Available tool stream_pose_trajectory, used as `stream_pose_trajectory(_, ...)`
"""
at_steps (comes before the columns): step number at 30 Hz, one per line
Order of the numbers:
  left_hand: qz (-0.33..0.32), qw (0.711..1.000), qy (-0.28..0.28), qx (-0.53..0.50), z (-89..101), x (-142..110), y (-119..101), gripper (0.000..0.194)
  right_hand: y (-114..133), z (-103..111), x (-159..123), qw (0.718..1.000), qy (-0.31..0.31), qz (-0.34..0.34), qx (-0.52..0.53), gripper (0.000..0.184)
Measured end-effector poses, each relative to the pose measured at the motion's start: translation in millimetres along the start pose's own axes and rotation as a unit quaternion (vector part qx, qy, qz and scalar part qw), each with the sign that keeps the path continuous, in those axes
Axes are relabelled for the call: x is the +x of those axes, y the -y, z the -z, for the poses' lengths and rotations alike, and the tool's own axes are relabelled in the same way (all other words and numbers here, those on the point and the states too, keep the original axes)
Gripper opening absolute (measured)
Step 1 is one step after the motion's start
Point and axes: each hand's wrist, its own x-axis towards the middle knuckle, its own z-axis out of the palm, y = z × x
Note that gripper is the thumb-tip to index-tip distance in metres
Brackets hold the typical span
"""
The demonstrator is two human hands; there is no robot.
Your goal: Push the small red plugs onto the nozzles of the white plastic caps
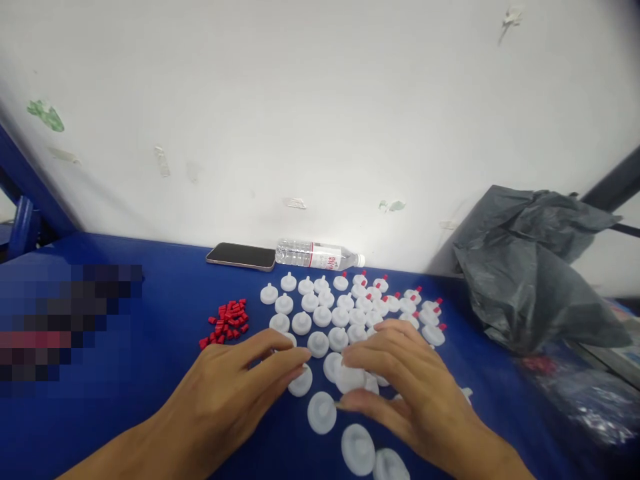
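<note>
Several white plastic nozzle caps [319, 344], round discs with a short central spout, stand in loose rows on the blue table. Some at the right and back carry small red tips [419, 289] on their spouts. My right hand [410, 380] has its thumb and fingers around a slightly blurred white cap [350, 379] among the others. My left hand [225, 387] is over the table with fingers stretched out, close beside another white cap [301, 381]; no object shows in it. A pile of small red tips [231, 321] lies beyond the left hand.
At the wall lie a phone [241, 256] and a clear water bottle [320, 255]. A grey plastic bag [530, 267] stands at the right, with a clear bag [580, 393] in front of it. A blurred-out patch [50, 327] covers the left side.
</note>
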Motion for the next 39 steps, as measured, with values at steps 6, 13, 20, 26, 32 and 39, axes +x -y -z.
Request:
stream_pose_trajectory(6, -0.024, 0.997, -0.028, -0.061, 4.5, 10.8, -21.3, 0.031, 6.2, -5.7, 2.3, 1.000, 0.001, 0.023, 0.009, 0.033)
stream_pose_trajectory(13, -0.020, 0.996, 0.014, -0.083, -1.7, 3.5, -23.3, 0.031, 8.1, -9.3, -0.9, 1.000, 0.009, 0.023, 0.008, 0.030)
stream_pose_trajectory(20, 0.007, 0.997, 0.008, -0.081, -8.0, -1.2, -24.0, 0.028, 9.1, -8.4, -2.8, 0.999, 0.000, 0.015, 0.036, 0.027)
stream_pose_trajectory(26, 0.021, 0.997, -0.045, -0.066, -7.0, 1.5, -22.7, 0.027, 11.2, -17.9, -10.1, 0.996, -0.018, -0.029, 0.085, 0.026)
stream_pose_trajectory(32, 0.040, 0.998, -0.043, -0.020, -10.4, -2.3, -20.2, 0.022, 12.2, -18.8, -10.1, 0.998, -0.031, -0.013, 0.055, 0.016)
stream_pose_trajectory(39, 0.003, 0.999, -0.029, -0.014, -3.9, 7.0, -24.6, 0.024, 13.9, -14.6, -9.2, 0.996, -0.039, -0.001, 0.076, 0.027)
